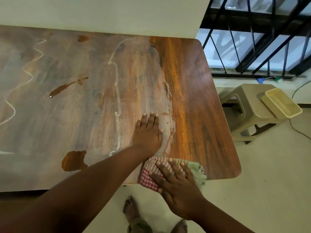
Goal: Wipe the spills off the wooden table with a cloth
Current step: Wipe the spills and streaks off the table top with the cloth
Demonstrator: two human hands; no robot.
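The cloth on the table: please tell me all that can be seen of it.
The cloth is a crumpled woven rag, red-and-white checked with a pale green part on its right side. It lies bunched at the near edge of the wooden table, close to the near right corner, partly hanging over the edge. The right hand presses on it with flat, spread fingers. The left hand does not touch it.

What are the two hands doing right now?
Left hand: open, flat on the wooden table.
Right hand: open, pressing the checked cloth.
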